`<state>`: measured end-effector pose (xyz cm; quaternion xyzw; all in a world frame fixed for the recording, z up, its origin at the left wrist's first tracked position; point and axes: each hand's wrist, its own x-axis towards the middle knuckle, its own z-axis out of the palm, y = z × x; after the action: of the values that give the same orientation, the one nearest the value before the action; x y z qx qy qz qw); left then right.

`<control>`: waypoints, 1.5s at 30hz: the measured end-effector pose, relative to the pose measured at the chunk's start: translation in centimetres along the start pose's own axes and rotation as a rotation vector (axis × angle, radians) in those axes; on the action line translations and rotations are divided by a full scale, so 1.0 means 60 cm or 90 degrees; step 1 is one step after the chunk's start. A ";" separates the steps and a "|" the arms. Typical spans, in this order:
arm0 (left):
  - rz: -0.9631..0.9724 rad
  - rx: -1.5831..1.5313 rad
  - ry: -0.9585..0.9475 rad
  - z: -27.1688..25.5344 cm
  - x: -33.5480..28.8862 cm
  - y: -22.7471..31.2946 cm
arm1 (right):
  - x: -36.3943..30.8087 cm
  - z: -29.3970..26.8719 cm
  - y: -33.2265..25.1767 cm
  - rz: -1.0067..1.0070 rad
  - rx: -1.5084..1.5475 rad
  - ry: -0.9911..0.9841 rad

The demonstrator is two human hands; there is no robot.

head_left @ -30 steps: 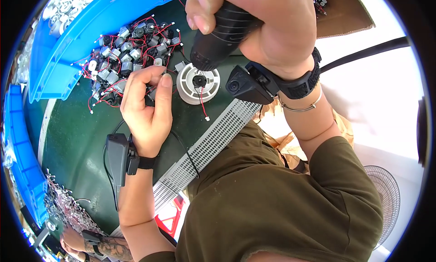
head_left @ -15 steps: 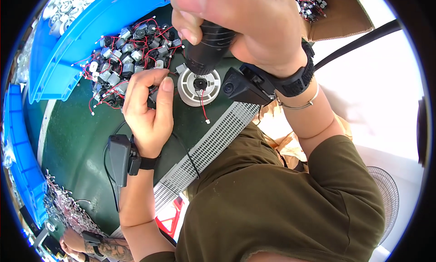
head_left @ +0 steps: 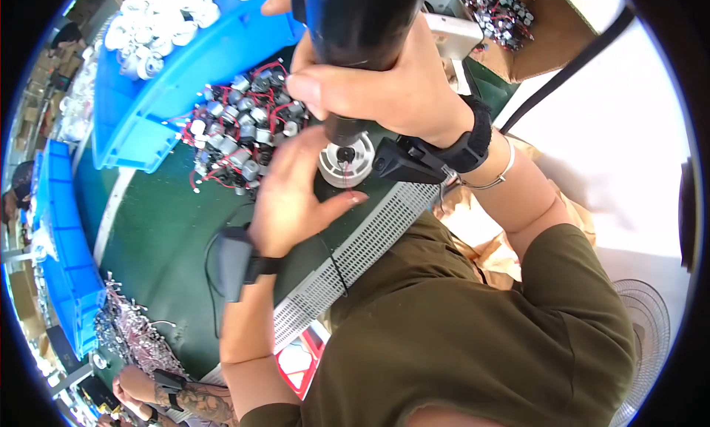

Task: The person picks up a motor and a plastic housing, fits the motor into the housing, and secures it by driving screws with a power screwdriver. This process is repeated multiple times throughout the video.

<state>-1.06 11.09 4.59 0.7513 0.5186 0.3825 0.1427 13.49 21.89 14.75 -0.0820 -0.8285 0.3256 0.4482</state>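
My right hand (head_left: 384, 94) grips a black electric screwdriver (head_left: 359, 27) held upright, its tip down on the middle of a white round plastic housing (head_left: 346, 160) on the dark green table (head_left: 163, 234). My left hand (head_left: 296, 194) lies against the housing's left side, fingers spread along its rim, thumb reaching under it. Left of both hands lies a heap of small grey motors with red wires (head_left: 240, 127).
A blue bin (head_left: 170, 79) holding white round parts stands at the back left, more blue bins (head_left: 63, 257) along the left edge. A perforated grey strip (head_left: 362, 238) runs along the table front. Metal bits (head_left: 133, 327) lie near another person's tattooed arm (head_left: 185, 397). A cardboard box (head_left: 532, 27) holds motors.
My left hand has left the motor heap and moved right onto the white housing. The screwdriver has come down upright onto the housing's centre. The view has shifted.
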 end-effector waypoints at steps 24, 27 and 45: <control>-0.288 0.269 0.512 -0.387 -0.138 -0.171 | 0.055 0.154 0.135 -0.037 -0.397 -0.414; -0.162 0.216 0.445 -0.365 0.009 -0.138 | 0.085 0.164 0.131 0.041 -0.421 -0.535; -0.171 0.349 -0.041 -0.411 0.243 -0.377 | 0.036 0.068 0.054 0.452 0.497 -0.248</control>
<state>-31.56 29.05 13.44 0.6983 0.6923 0.1819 0.0007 8.45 23.38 12.69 -0.1222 -0.6353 0.7484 0.1465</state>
